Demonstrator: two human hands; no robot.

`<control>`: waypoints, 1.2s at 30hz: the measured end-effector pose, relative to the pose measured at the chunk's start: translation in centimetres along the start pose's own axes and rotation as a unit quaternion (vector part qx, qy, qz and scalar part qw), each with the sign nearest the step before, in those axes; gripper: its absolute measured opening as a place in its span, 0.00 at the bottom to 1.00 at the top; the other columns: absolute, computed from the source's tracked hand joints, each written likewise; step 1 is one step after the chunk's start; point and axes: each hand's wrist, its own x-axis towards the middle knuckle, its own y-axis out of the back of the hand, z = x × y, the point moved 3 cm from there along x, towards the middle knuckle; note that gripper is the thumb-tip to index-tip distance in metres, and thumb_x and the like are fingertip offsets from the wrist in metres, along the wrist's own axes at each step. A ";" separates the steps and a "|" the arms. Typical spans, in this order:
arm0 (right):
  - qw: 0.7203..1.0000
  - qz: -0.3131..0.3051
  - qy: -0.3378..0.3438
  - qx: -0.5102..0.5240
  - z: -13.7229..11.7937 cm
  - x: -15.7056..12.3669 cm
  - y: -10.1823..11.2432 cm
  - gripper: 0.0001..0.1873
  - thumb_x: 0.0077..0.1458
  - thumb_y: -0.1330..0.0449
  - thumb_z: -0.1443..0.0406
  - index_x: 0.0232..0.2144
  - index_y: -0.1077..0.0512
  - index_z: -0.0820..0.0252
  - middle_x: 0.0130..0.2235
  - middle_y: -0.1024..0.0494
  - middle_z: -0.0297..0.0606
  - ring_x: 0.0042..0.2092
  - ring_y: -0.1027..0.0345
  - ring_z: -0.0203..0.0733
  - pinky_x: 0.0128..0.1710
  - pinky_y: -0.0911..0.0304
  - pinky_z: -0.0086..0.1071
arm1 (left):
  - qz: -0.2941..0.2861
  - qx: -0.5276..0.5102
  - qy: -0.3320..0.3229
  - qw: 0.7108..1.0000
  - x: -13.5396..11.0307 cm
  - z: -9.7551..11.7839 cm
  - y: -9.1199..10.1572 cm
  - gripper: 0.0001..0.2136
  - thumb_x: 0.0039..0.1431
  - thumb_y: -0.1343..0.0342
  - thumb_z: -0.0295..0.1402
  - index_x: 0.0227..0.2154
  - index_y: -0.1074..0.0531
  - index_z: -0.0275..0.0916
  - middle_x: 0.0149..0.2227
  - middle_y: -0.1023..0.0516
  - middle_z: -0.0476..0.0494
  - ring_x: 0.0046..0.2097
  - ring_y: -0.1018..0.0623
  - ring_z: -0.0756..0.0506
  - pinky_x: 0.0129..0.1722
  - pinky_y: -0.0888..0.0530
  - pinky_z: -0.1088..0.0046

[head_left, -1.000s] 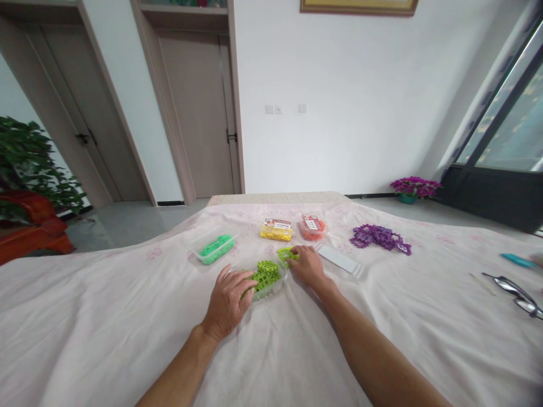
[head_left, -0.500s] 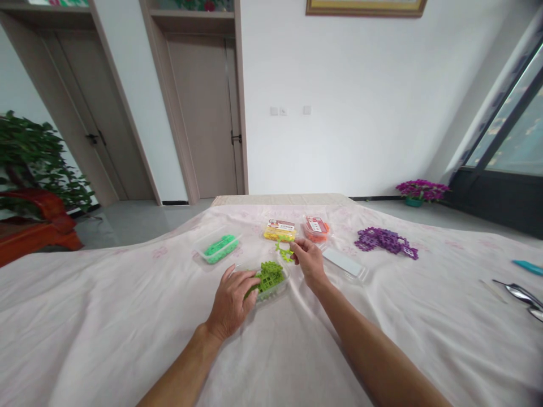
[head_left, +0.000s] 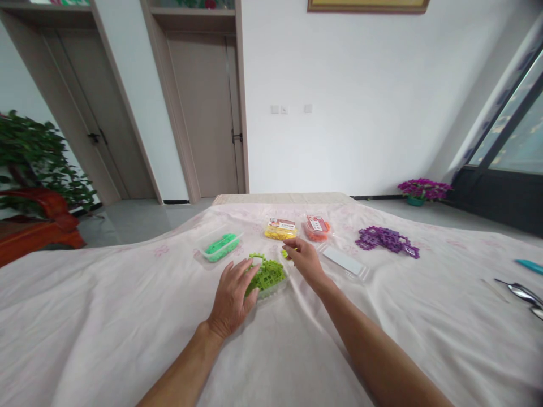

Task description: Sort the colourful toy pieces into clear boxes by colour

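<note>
My left hand (head_left: 232,293) curves over the left end of a clear plastic box (head_left: 275,291), thumb at the near side and fingers across the top. Lime-green openwork plastic pieces (head_left: 270,275) are heaped in this box. One looped lime-green piece stands up at the back of the heap, by my left fingertips. Just right of the box, my right hand (head_left: 304,259) is closed in a pinch. A small yellow-green plastic piece (head_left: 284,254) shows at its fingertips, mostly hidden by them.
Beyond my hands stand boxes of green pieces (head_left: 222,247), yellow pieces (head_left: 280,232) and orange pieces (head_left: 317,229). A clear lid (head_left: 344,262) lies right of my right hand. Farther right are purple pieces (head_left: 387,240) and glasses (head_left: 522,294) on the cloth (head_left: 127,316).
A looped lime-green piece now stands at the back of the box beside my left fingers. Less of the yellow-green piece shows at my right fingertips. My left hand stays at the box.
</note>
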 end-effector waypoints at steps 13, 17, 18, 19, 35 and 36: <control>0.967 0.024 0.119 -0.222 4.1 0.6 0.6 0.16 0.52 0.46 0.73 0.39 0.22 0.58 0.42 0.20 0.39 0.44 0.27 0.43 0.48 0.35 0.36 | -0.017 -0.021 0.036 0.999 0.7 0.5 0.7 0.09 0.63 0.51 0.36 0.41 0.27 0.42 0.41 0.22 0.44 0.45 0.24 0.43 0.63 0.44 0.47; 0.962 0.041 0.215 -0.165 1.6 -0.3 0.2 0.12 0.57 0.44 0.67 0.42 0.23 0.56 0.43 0.20 0.39 0.47 0.28 0.44 0.51 0.36 0.39 | 0.008 -0.019 0.027 0.999 0.7 0.6 0.7 0.12 0.63 0.51 0.35 0.46 0.28 0.41 0.46 0.23 0.41 0.50 0.25 0.42 0.63 0.44 0.48; 0.957 0.032 0.241 -0.157 0.6 -0.6 0.1 0.12 0.59 0.44 0.65 0.43 0.24 0.56 0.44 0.20 0.39 0.48 0.29 0.44 0.52 0.37 0.39 | 0.003 -0.021 0.024 0.999 0.7 0.7 0.7 0.13 0.63 0.51 0.35 0.48 0.29 0.42 0.47 0.23 0.41 0.51 0.25 0.41 0.64 0.45 0.48; 0.952 0.014 0.264 -0.155 -0.4 -1.0 -0.1 0.12 0.60 0.44 0.64 0.45 0.24 0.55 0.45 0.20 0.39 0.49 0.29 0.44 0.53 0.37 0.39 | -0.005 -0.024 0.023 0.999 0.7 0.7 0.6 0.13 0.63 0.51 0.35 0.49 0.29 0.42 0.48 0.23 0.41 0.51 0.25 0.41 0.64 0.46 0.47; 0.910 -0.128 0.357 -0.167 -4.3 -3.5 -2.2 0.13 0.58 0.42 0.68 0.41 0.20 0.50 0.48 0.19 0.37 0.51 0.29 0.44 0.54 0.37 0.42 | 0.079 -0.017 0.051 0.995 0.2 -0.1 1.1 0.13 0.63 0.52 0.32 0.50 0.32 0.40 0.50 0.25 0.38 0.54 0.27 0.41 0.63 0.42 0.49; 0.903 -0.145 0.360 -0.183 -4.3 -3.6 -2.3 0.14 0.57 0.42 0.69 0.40 0.20 0.49 0.49 0.20 0.35 0.54 0.31 0.45 0.56 0.38 0.43 | 0.096 -0.010 0.059 0.994 0.1 -0.2 1.2 0.14 0.63 0.52 0.32 0.51 0.33 0.40 0.51 0.25 0.37 0.55 0.28 0.40 0.63 0.42 0.50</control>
